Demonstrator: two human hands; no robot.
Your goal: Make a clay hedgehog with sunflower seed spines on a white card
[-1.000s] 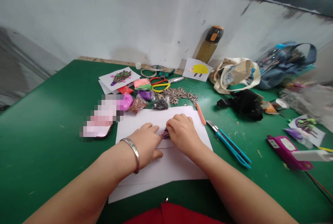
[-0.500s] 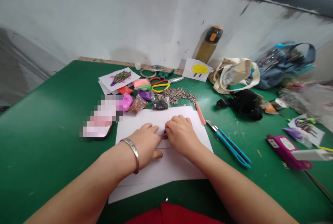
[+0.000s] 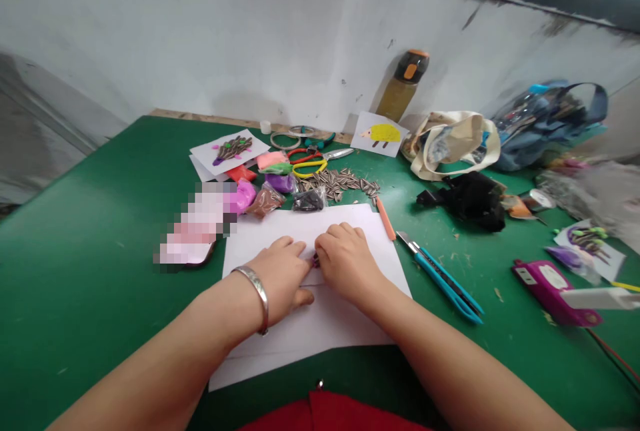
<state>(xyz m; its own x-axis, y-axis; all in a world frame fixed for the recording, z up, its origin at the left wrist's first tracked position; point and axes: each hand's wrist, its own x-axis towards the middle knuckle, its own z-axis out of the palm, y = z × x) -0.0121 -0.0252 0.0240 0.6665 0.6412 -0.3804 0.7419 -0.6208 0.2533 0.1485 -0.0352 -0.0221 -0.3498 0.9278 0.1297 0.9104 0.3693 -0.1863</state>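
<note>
Right hand (image 3: 346, 259) edged leftward, fingers (image 3: 324, 248) curled, grip unclear; left fingers (image 3: 296, 247) apart; green table (image 3: 85, 257), white wall (image 3: 200, 31).

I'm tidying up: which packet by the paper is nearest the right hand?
The black packet, right of the brown packet; the others lie farther left.

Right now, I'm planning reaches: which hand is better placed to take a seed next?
Probably the right hand: it is nearer the seed pile; the left hand is farther off, with the black packet between.

Hands (image 3: 345, 261) at small dark piece (image 3: 316, 261) on white paper (image 3: 345, 324); seeds (image 3: 337, 184), scissors (image 3: 339, 153) beyond.
</note>
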